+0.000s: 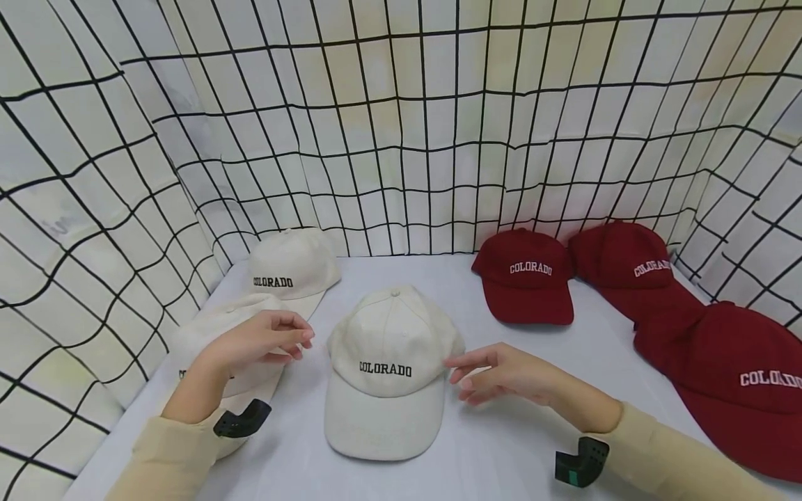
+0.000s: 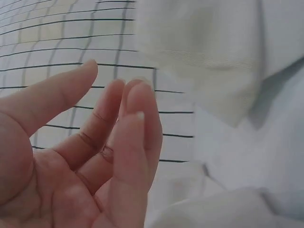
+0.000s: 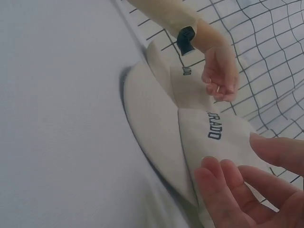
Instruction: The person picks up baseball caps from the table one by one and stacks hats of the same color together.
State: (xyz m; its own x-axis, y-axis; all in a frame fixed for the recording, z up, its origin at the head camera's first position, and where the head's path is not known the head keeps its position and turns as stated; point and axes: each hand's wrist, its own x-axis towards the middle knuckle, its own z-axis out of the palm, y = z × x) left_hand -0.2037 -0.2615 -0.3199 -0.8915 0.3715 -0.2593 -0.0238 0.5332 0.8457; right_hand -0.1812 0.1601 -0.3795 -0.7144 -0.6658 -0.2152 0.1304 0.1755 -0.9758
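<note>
A cream baseball cap (image 1: pixel 385 410) lettered COLORADO lies in the middle of the table, brim toward me. Just right of its crown is my right hand (image 1: pixel 501 376), fingers loosely bent and holding nothing; whether the fingertips touch the cap, I cannot tell. My left hand (image 1: pixel 263 337) hovers left of the middle cap, over another cream cap (image 1: pixel 207 323) that it partly hides. In the left wrist view the left hand (image 2: pixel 95 156) has relaxed fingers with nothing in them. The right wrist view shows the right hand (image 3: pixel 251 190) beside the middle cap (image 3: pixel 152 128).
A third cream cap (image 1: pixel 294 261) sits at the back left. On the right are three dark red caps: one near the back (image 1: pixel 526 278), one in the corner (image 1: pixel 626 264), and one at the right edge (image 1: pixel 720 362). A white wall with a black grid (image 1: pixel 426 125) surrounds the white table (image 1: pixel 501 459).
</note>
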